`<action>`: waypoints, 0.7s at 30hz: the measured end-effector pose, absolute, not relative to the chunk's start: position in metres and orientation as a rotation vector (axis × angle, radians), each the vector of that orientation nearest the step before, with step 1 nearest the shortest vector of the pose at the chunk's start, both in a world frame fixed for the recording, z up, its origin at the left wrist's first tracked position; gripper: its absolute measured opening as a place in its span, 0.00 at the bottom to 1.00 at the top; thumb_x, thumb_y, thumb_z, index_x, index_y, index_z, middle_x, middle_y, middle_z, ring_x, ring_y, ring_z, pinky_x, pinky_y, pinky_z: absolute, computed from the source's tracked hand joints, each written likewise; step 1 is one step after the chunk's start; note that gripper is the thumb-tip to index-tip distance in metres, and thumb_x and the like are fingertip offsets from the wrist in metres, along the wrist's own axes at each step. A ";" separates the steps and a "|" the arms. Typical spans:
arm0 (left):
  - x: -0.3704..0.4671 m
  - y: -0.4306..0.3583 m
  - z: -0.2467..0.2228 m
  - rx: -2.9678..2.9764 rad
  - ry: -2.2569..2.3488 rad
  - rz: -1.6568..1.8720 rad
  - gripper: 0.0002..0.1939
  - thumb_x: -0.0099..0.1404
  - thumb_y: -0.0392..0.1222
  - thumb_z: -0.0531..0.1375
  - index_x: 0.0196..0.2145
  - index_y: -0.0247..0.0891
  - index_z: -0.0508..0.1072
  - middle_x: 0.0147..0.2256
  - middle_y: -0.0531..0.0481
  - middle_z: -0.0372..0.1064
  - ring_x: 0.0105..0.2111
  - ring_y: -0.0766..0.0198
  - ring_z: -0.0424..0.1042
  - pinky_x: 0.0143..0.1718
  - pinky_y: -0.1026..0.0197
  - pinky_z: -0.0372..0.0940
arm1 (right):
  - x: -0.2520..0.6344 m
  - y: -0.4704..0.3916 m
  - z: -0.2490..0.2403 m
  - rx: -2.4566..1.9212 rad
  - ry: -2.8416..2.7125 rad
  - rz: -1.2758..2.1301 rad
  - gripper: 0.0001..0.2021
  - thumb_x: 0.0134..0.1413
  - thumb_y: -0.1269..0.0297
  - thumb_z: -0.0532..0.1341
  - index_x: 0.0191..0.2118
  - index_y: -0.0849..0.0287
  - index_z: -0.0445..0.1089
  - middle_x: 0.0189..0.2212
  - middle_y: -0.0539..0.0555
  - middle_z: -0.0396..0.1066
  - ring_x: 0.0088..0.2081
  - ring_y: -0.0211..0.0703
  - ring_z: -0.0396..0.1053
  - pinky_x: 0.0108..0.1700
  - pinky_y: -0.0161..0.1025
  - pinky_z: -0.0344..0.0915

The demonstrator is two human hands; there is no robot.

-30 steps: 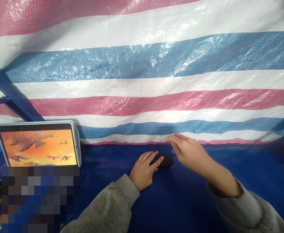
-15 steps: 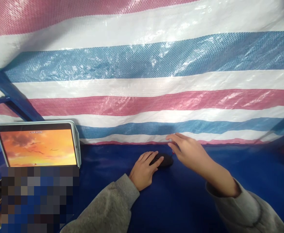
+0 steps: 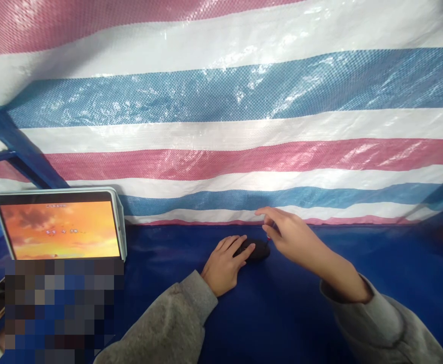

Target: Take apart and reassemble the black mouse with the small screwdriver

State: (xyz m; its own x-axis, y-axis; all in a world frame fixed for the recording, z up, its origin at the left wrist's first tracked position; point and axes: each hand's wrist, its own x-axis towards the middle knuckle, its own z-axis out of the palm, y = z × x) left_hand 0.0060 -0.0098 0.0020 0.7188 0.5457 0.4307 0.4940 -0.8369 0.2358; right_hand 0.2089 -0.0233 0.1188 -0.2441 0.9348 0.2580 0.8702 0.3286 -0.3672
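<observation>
The black, mouse-shaped object (image 3: 257, 249) lies near the far edge of the tabletop (image 3: 282, 318), around the middle of its length. The left hand (image 3: 225, 265) is closed over its left part, fingers across the top and thumb laid along it. The right hand (image 3: 287, 230) is raised at its right end, forefinger reaching out and the other fingers curled; a thin item with a speck of red (image 3: 268, 238) shows under the thumb, but I cannot tell whether it is gripped.

To do this well, I would keep the left hand firm so the object cannot slide or turn, and let the right hand make small, light moves with the thin item in line with that end, not sideways.

Compared with one second ago, the right forefinger reaches slightly farther left and stands more apart from the thumb. The left hand and object look unchanged. The tablet (image 3: 60, 196) screen now shows small lettering instead of birds.
</observation>
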 end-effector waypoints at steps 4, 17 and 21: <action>0.006 -0.009 0.001 2.813 0.848 0.748 0.28 0.66 0.30 0.54 0.62 0.44 0.57 0.61 0.42 0.56 0.60 0.52 0.57 0.58 0.43 0.58 | 0.213 -0.025 0.121 -1.571 -2.136 0.187 0.16 0.56 0.72 0.51 0.49 0.57 0.67 0.37 0.55 0.73 0.33 0.42 0.70 0.35 0.37 0.63; 0.006 -0.010 0.002 2.828 0.847 0.747 0.28 0.66 0.30 0.54 0.62 0.44 0.57 0.61 0.42 0.57 0.60 0.51 0.57 0.58 0.42 0.58 | 0.207 -0.025 0.123 -1.591 -2.203 0.169 0.14 0.61 0.69 0.48 0.40 0.59 0.70 0.33 0.55 0.73 0.32 0.42 0.70 0.36 0.38 0.62; 0.006 -0.010 0.002 2.826 0.851 0.745 0.28 0.66 0.31 0.54 0.62 0.44 0.57 0.61 0.41 0.56 0.60 0.51 0.57 0.58 0.42 0.58 | 0.208 -0.026 0.123 -1.588 -2.266 0.125 0.17 0.54 0.76 0.50 0.45 0.57 0.69 0.38 0.54 0.73 0.35 0.43 0.70 0.37 0.37 0.61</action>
State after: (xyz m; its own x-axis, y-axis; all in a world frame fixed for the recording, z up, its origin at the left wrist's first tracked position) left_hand 0.0059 -0.0102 0.0020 0.7246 0.5415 0.4264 0.4938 -0.8395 0.2269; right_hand 0.2077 -0.0260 0.1227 -0.2970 0.9224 0.2471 0.8895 0.3614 -0.2798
